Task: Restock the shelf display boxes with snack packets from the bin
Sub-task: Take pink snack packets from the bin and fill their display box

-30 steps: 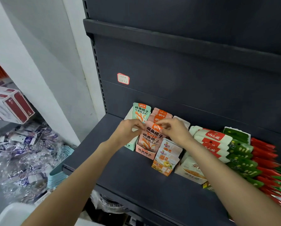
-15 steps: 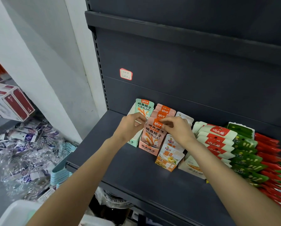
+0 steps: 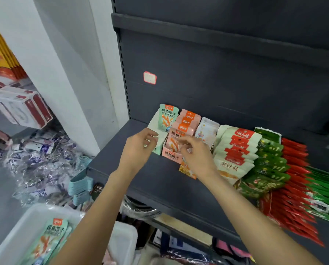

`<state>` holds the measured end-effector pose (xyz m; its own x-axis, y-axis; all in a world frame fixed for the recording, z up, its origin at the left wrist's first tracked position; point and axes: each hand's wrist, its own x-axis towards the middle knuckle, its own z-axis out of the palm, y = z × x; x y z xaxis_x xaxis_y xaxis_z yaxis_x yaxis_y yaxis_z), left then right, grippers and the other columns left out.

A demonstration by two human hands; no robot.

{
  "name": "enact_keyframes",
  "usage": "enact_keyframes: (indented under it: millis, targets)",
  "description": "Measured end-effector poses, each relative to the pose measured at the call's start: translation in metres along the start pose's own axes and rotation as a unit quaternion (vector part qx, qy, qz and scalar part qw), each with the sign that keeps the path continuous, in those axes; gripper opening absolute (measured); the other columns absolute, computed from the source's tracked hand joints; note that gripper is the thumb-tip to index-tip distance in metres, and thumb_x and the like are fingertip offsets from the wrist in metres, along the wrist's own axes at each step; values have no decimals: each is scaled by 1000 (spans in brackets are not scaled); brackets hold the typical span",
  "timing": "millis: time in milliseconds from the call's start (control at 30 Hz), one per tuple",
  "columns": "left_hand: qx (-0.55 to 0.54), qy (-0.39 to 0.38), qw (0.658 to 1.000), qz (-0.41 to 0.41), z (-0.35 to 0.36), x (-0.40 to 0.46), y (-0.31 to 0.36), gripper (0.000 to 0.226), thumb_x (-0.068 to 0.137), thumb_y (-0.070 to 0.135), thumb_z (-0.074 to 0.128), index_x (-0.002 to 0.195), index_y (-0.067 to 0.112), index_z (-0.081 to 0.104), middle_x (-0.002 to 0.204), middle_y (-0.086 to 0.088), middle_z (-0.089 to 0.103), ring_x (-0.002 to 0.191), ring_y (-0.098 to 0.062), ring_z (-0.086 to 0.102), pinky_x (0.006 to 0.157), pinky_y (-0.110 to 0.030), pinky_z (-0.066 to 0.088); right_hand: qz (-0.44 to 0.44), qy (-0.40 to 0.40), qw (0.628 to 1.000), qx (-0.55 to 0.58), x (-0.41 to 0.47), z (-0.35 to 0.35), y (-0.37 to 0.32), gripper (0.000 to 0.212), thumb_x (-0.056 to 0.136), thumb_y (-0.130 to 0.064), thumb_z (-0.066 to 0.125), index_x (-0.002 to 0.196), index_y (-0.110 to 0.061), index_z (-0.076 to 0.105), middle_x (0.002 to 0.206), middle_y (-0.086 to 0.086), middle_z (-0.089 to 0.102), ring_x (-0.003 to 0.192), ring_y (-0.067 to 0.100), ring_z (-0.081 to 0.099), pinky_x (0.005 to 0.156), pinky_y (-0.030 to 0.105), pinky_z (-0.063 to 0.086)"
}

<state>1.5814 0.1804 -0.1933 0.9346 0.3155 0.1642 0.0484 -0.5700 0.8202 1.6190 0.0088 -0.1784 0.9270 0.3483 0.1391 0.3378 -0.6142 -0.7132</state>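
A pink display box (image 3: 171,156) on the dark shelf (image 3: 156,180) holds a row of pink snack packets (image 3: 187,121). Left of it stands a green display box (image 3: 154,124) with one green packet (image 3: 168,118) upright at its back. My left hand (image 3: 139,149) hovers in front of the green box, fingers loosely curled, holding nothing. The loosely bent fingertips of my right hand (image 3: 197,154) lie against the front pink packet, with no visible grip. At the lower left, a white bin (image 3: 20,228) holds green packets (image 3: 51,239).
Right of the pink box stand a white-packet box (image 3: 206,131), an orange box (image 3: 186,170) partly behind my right hand, then rows of white-red (image 3: 238,148), green (image 3: 268,161) and red packets (image 3: 295,188). Plastic-wrapped goods (image 3: 37,159) and stacked teal baskets (image 3: 79,184) fill the floor at left.
Both hands have let go of the pink packet's top and drawn back slightly; the packet now sits in the pink box. The view has dropped, bringing the white bin into sight.
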Motion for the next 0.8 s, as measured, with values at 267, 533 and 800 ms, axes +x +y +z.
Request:
enact_keyframes:
  millis: [267, 533, 800]
  targets:
    - [32, -33, 996, -75, -23, -123, -50, 9, 88, 19, 61, 95, 16, 65, 81, 2, 67, 75, -12, 62, 72, -19, 49, 26, -128, 991, 2, -106, 73, -3, 29, 93, -12, 52, 122, -14, 59, 116, 4, 57, 101, 16, 60, 89, 25, 45]
    - [140, -113, 967, -179, -78, -225, -156, 22, 90, 22, 58, 109, 13, 64, 104, -2, 68, 93, -19, 64, 79, -25, 46, 107, -231, 967, 18, -190, 178, -26, 36, 91, -10, 53, 126, -8, 54, 128, 11, 54, 112, 26, 56, 95, 32, 42]
    - [297, -243, 910, -156, -134, -283, -267, 62, 92, 42, 51, 147, 26, 26, 156, 0, 21, 143, -23, 19, 115, -45, 22, 215, -234, 947, 52, -252, 290, -52, 59, 92, -21, 57, 145, -17, 32, 144, 6, 38, 132, 21, 38, 106, 27, 30]
